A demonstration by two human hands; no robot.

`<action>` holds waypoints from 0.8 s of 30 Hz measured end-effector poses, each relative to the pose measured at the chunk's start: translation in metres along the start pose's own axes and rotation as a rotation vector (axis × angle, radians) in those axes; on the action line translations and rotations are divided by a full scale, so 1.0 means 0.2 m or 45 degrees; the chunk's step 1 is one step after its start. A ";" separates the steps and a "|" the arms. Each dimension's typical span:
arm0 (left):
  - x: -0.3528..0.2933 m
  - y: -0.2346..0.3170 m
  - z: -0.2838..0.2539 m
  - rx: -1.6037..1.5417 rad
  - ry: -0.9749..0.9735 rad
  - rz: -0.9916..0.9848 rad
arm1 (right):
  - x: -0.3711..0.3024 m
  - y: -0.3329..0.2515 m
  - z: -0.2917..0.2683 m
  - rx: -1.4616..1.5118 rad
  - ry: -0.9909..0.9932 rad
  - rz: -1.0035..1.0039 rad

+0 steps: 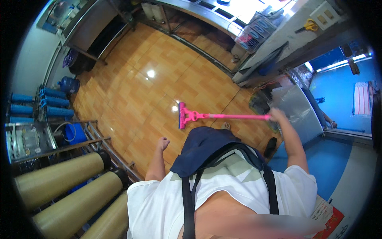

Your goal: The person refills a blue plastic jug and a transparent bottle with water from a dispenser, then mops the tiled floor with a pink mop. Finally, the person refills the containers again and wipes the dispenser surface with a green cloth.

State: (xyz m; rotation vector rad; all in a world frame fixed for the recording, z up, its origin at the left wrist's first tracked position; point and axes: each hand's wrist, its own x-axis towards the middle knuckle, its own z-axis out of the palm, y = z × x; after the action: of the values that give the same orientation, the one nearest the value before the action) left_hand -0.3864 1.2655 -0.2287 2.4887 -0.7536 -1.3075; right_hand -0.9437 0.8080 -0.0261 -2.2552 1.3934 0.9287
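Note:
My right hand (275, 115) is closed around the end of the pink handle of a sponge mop (238, 116). The mop stretches leftward in front of my body, and its pink head (182, 115) with a dark edge is over the tiled floor. Whether the head touches the floor I cannot tell. My left hand (163, 143) hangs out to the left, curled into a fist with nothing showing in it. A dark blue apron (211, 145) covers my front between the two arms.
Tan cylindrical tanks (79, 199) and a metal rack with a blue bucket (75, 133) stand at left. Beyond are blue filter housings (55, 101) and a blue water jug (68, 85). A metal counter (195, 16) lines the far side. A dark slipper (270, 147) lies at right.

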 end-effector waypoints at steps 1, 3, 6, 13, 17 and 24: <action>0.06 0.10 -0.03 0.102 0.051 0.067 | -0.11 0.16 0.12 0.067 -0.112 0.116; 0.16 0.33 -0.03 0.159 0.074 0.174 | -0.38 0.41 0.39 0.131 -0.187 0.283; 0.24 0.67 0.04 0.153 -0.035 0.257 | -0.80 0.58 0.72 0.668 -0.132 0.484; 0.09 1.72 0.33 0.347 -0.424 0.775 | -1.03 0.23 0.66 1.220 -0.203 0.406; -0.27 2.38 0.55 0.171 -0.396 1.813 | -0.82 0.20 -0.11 1.979 -0.453 -0.248; -0.35 2.99 0.57 -1.186 -0.745 1.265 | -0.10 0.05 -0.84 2.055 -0.239 -0.637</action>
State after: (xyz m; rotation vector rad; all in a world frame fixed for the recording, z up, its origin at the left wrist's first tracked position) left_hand -0.7126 0.8050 0.0092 0.8005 -0.9714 -1.4328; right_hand -0.8993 0.7185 0.1111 -1.0464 0.7905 -0.2253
